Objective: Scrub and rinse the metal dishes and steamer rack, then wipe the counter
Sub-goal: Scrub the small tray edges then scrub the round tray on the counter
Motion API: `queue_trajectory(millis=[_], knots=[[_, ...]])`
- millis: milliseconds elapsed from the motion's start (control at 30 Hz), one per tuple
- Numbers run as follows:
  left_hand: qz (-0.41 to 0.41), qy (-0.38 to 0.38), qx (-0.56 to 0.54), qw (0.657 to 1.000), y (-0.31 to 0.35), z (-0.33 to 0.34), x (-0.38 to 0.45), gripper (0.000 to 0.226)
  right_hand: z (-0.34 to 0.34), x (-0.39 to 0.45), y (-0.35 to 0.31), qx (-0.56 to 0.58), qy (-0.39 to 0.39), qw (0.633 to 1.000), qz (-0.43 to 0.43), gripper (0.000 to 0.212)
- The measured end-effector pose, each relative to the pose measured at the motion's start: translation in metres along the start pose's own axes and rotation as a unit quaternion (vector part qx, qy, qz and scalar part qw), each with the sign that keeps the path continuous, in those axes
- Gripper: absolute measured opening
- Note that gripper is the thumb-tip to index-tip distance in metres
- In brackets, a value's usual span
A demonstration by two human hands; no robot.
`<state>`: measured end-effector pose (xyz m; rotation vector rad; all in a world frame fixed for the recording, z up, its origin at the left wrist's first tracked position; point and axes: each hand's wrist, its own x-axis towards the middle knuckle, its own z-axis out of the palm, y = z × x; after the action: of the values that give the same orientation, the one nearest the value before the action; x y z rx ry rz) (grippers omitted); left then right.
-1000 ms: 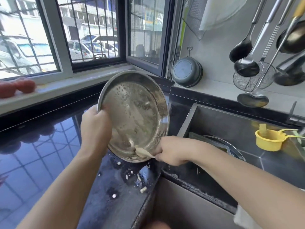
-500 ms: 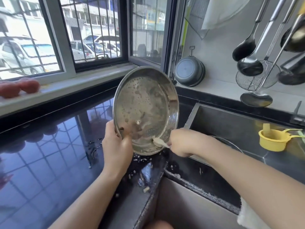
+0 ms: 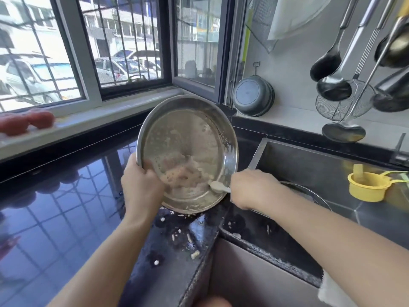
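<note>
While the counter [image 3: 66, 218] lay crumb-strewn and unwiped | metal dish [image 3: 188, 151], tilted at the sink [image 3: 309, 165] edge, was greasy, unrinsed | left hand [image 3: 141, 187] gripped its rim | right hand [image 3: 252, 187] clasped a scraper [image 3: 218, 186] | early stage.

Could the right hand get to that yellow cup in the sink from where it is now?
Probably yes, once freed. The right hand grips a spoon against the tilted metal dish. The yellow cup sits on the same side in the sink, with nothing standing between them.
</note>
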<state>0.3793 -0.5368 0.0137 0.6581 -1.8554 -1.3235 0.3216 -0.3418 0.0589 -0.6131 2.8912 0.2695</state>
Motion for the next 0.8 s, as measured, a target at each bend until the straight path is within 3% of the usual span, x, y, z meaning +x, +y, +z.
queue_trajectory(millis=[100,233,433,500,567,667,800], knots=[[0.032,0.027,0.006,0.999,0.008,0.004,-0.018,0.033,0.0,-0.019,-0.016,-0.005,0.025,0.999,-0.027,0.016],[0.039,0.041,-0.014,0.998,0.007,0.004,-0.023,0.035,0.001,-0.027,-0.04,0.009,-0.039,0.993,-0.111,0.01],[0.049,0.034,-0.031,0.998,0.005,0.004,-0.024,0.049,-0.009,-0.007,-0.008,0.015,-0.012,1.0,0.001,0.023],[0.059,0.025,-0.032,0.997,0.005,0.005,-0.025,0.058,-0.007,-0.015,-0.017,0.018,-0.003,1.0,-0.016,0.013],[0.062,0.02,-0.039,0.997,0.002,0.006,-0.025,0.065,-0.004,-0.021,-0.035,0.034,-0.029,0.997,-0.066,0.03],[0.059,0.024,-0.055,0.996,-0.004,0.005,-0.025,0.061,0.008,-0.003,-0.038,0.081,-0.052,0.989,-0.109,0.021],[0.056,0.019,-0.058,0.997,-0.007,0.004,-0.025,0.063,0.01,-0.009,-0.011,0.016,0.016,0.999,-0.034,0.004]])
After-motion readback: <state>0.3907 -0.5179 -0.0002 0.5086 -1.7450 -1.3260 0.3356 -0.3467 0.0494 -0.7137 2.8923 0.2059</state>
